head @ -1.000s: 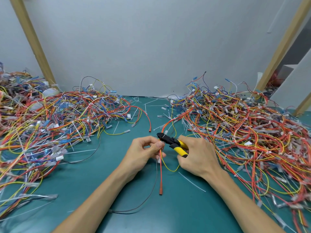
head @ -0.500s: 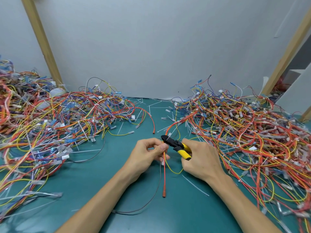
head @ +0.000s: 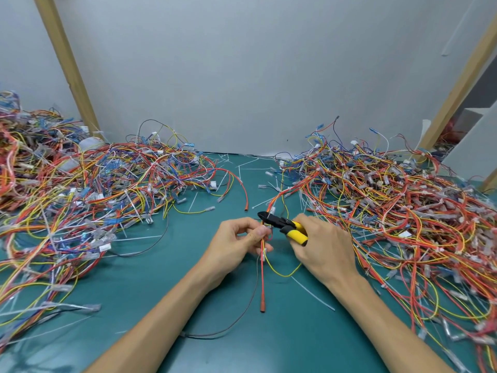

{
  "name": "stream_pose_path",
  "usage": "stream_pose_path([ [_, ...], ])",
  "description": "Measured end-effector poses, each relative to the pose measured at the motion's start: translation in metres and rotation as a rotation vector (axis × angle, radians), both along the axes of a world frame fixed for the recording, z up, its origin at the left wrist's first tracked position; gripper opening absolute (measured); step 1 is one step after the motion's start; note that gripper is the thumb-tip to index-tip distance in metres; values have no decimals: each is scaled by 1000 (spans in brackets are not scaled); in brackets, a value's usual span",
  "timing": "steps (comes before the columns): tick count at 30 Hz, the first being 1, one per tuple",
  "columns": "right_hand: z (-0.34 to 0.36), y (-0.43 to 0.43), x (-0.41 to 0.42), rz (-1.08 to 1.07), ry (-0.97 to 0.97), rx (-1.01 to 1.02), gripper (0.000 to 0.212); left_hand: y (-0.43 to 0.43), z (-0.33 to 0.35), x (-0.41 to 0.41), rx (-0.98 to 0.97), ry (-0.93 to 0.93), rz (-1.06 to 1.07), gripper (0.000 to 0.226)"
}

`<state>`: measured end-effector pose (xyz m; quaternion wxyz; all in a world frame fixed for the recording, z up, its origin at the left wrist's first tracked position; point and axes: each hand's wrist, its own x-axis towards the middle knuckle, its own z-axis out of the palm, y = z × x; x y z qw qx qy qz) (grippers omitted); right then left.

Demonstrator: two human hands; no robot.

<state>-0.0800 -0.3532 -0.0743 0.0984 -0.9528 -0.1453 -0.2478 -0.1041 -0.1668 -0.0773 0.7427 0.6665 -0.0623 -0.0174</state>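
**Near field.** Bare green mat (head: 269,345) between my forearms is the only open room for moving; a loose cable tie (head: 313,293) lies on it at right.

**Middle.** The orange wire (head: 262,281) runs toward me from my left hand (head: 236,243), whose thumb and fingers pinch it, apparently to steady it for cutting. My right hand (head: 326,251) is curled round the yellow handles of the cutters (head: 282,224), with the black nose at the wire just beyond the pinch. I cannot tell whether the blades have closed.

**Far field.** The left heap (head: 80,200) and right heap (head: 403,208) hem a narrow lane that ends at the grey wall (head: 255,76).
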Motion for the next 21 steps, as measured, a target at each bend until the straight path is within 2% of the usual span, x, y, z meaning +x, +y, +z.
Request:
stream_pose_path([
  [8,-1,-1,0,47,14,54,18,1,2,-2,6,-2,-10,20],
  [12,1,-3,2,-3,50,14,28,1,1,-2,29,-9,-33,18],
  [18,0,-5,2,78,34,40,18,2,1,-2,36,-15,-32,18],
  [21,1,-4,3,46,51,28,24,2,1,-2,34,-10,-37,19],
])
